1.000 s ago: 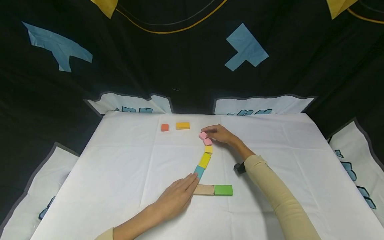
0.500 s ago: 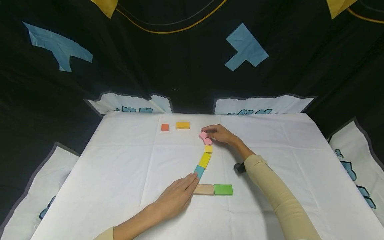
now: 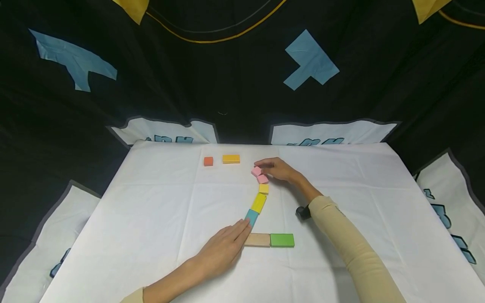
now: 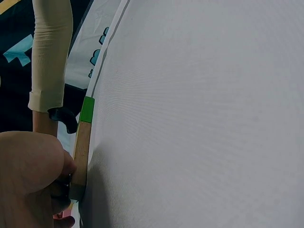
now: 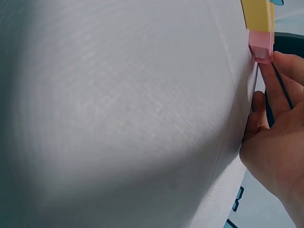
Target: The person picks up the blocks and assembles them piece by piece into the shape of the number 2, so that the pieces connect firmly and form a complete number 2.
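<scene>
In the head view a chain of small blocks curves up the white table. At its far end my right hand (image 3: 278, 169) pinches a pink block (image 3: 256, 171) between thumb and fingers. Touching that one is a second pink block (image 3: 262, 179), followed by a small yellow block (image 3: 263, 189), a longer yellow block (image 3: 259, 203) and a blue block (image 3: 251, 215). My left hand (image 3: 221, 248) rests with extended fingers over the blue block's near end, hiding the corner. From there a plain wooden block (image 3: 258, 240) and a green block (image 3: 282, 240) run right, end to end.
An orange-red cube (image 3: 208, 161) and an orange-yellow block (image 3: 231, 159) lie apart near the table's far edge. A black wrist device (image 3: 302, 212) sits under the right cuff. Dark curtains with blue patches hang behind the white tablecloth (image 3: 151, 210).
</scene>
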